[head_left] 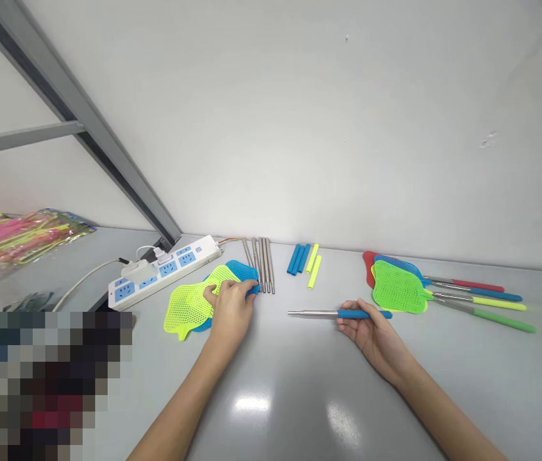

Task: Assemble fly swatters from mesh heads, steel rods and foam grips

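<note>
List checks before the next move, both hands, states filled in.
1. Right hand has the metal rod by its blue grip: ok.
2. Rod's bare end unobstructed: ok, it points left, nothing touching it.
3. Left hand firmly gripping the blue mesh head: cannot tell; fingers are at its edge but hide the contact.
4. Blue mesh head and held rod joined: not ok, they are apart.
5. Loose metal rods well away from the left fingertips: not ok, their near ends lie right beside them.
6. Power strip apart from both hands: ok.
</note>
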